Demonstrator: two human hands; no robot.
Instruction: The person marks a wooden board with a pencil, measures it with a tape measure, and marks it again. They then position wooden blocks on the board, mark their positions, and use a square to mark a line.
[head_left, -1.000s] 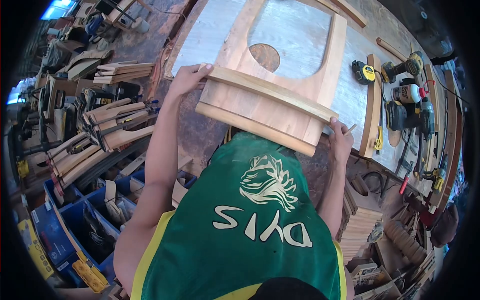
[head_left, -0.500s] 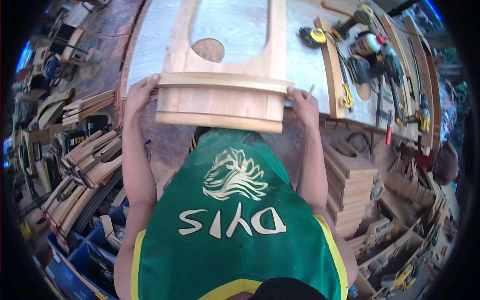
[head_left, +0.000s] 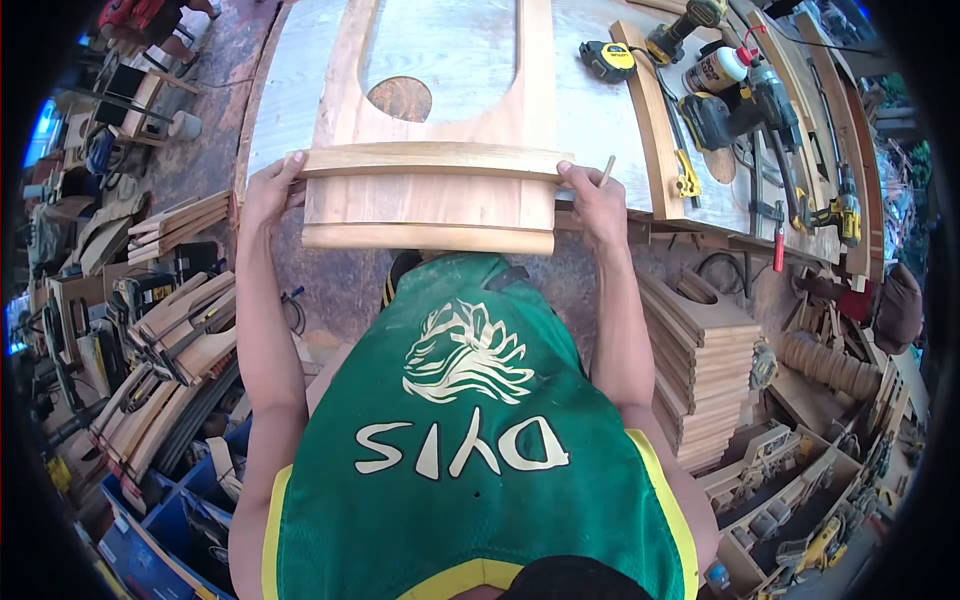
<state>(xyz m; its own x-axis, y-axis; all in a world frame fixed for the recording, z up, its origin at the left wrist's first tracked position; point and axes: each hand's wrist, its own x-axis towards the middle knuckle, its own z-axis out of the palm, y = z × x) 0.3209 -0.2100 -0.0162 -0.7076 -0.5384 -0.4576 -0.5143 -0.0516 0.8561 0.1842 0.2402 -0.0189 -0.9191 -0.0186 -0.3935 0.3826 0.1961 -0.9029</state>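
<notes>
A long, slightly curved wooden strip (head_left: pixel 430 159) lies crosswise over a large wooden panel (head_left: pixel 535 110) with a rounded cut-out. My left hand (head_left: pixel 268 192) grips the strip's left end, its thumb on top and fingers curled beneath. At the other end, my right hand (head_left: pixel 598 202) pinches the strip between thumb and fingers. A pencil (head_left: pixel 609 170) sticks up from between the right hand's fingers. Nearer my body, the panel ends in a rounded wooden edge (head_left: pixel 430 238) that overhangs the workbench (head_left: pixel 590 120).
To the right on the bench lie a tape measure (head_left: pixel 608 60), a glue bottle (head_left: pixel 715 70), a cordless drill (head_left: pixel 715 120) and a red-handled clamp (head_left: pixel 779 245). Stacked wooden pieces (head_left: pixel 710 370) stand at my right. Blue crates (head_left: pixel 150 545) sit at lower left.
The strip, the panel and both hands appear slightly further left and higher in view, along with the bench tools. Both hands keep their hold on the strip's ends.
</notes>
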